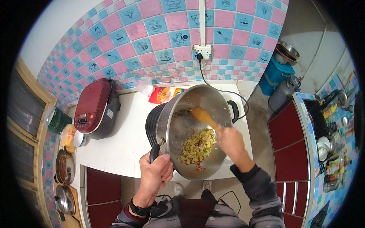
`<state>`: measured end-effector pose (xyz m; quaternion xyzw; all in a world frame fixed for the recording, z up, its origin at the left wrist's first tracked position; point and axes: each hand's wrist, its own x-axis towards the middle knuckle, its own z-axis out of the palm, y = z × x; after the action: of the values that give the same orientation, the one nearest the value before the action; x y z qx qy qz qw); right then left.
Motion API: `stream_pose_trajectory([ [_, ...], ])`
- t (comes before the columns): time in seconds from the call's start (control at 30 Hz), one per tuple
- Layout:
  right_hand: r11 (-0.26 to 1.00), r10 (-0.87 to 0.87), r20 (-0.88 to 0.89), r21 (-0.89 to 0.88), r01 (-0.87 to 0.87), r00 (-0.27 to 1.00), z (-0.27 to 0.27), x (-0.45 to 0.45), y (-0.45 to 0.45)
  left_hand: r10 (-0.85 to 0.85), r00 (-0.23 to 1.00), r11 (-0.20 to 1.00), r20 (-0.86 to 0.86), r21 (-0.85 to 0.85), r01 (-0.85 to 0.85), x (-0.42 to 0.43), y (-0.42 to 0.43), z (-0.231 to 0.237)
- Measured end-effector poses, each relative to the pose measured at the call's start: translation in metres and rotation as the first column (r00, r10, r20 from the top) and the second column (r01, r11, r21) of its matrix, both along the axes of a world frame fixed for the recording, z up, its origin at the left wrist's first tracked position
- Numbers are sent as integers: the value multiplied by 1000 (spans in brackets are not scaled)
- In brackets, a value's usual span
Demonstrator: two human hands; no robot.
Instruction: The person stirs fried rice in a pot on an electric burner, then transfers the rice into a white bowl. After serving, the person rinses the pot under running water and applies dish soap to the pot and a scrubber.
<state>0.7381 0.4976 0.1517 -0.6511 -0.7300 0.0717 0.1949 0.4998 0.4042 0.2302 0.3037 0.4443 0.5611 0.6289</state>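
A large stainless steel wok (182, 119) is tilted over the front of the white counter, its open mouth facing me. My left hand (156, 169) grips its black side handle (154, 153). In my right hand (232, 144) is the handle of a wooden spatula (202, 115), whose broad blade rests against or near the far inner wall. Fried rice (199, 146) with green and reddish bits lies heaped in the lower part of the wok. A second black handle (235, 111) sticks out on the right. Behind the wok shows a black ribbed thing (153, 124), partly hidden.
A dark red rice cooker (95, 108) stands at the left. Behind the wok lie a red food packet (162, 95) and a black power cord (203, 71) plugged into a wall socket (202, 52). Lidded pans (65, 199) line the left counter; a gas cylinder (282, 94) stands right.
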Motion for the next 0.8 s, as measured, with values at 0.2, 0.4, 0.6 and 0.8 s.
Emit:
stream_pose_trajectory([
  [0.2, 999, 48, 160, 0, -49, 986, -11, 16, -24, 19, 997, 1000, 70, 12, -20, -2, -1, -4],
  [0.4, 990, -69, 262, 138, 33, 963, -39, 6, -10, 4, 997, 1000, 83, 1, -5, 2, 1, -2],
  [0.6, 997, 27, 229, -79, -9, 973, -16, 37, -49, -37, 989, 999, 141, 15, 35, 0, 4, -4],
  [0.8, 986, 168, -9, -10, -168, 986, 2, 22, -27, -3, 996, 998, 92, 64, -3, 10, 7, -4],
])
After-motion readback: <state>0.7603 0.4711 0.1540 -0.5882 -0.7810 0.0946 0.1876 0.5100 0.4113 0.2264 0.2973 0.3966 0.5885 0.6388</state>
